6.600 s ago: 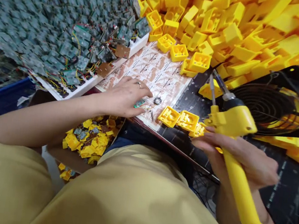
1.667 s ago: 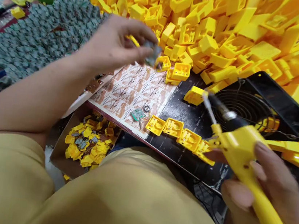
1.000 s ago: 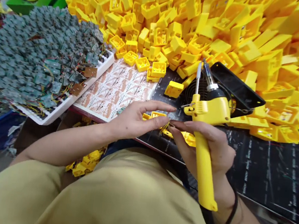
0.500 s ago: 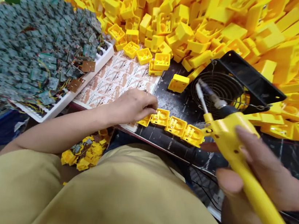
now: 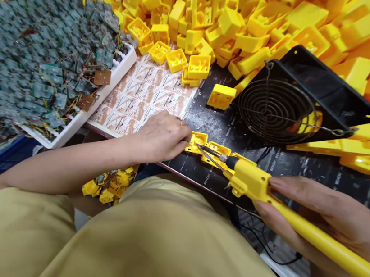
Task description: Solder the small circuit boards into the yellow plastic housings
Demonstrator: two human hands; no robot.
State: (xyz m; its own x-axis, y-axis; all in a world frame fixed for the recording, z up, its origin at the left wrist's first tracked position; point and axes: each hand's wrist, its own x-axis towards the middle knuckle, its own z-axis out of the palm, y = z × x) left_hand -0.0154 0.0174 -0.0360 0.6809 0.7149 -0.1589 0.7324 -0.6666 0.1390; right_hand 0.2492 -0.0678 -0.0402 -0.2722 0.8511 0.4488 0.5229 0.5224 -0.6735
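Observation:
My right hand (image 5: pixel 324 220) grips a yellow soldering iron (image 5: pixel 254 181) with a thin feed tube beside its tip. The tip reaches into an open yellow plastic case (image 5: pixel 201 139), whose inside is partly hidden. This case belongs to a row on the black board; another yellow case (image 5: pixel 217 148) adjoins it, with more partly behind the iron. My left hand (image 5: pixel 166 138), a ring on one finger, is closed at the row's left end. Its curled fingertips press against the case there and cover part of it.
A black fan (image 5: pixel 274 109) with a wire guard stands behind the row. Yellow cases (image 5: pixel 201 13) are heaped along the back. Green circuit boards (image 5: pixel 47 47) with wires fill a white tray (image 5: pixel 119 68) on the left. A patterned sheet (image 5: pixel 151 86) lies under my left wrist.
The soldering iron has swung down and left from in front of the fan, bringing its tip into a case. My left hand stays at the row's left end. The view has shifted slightly.

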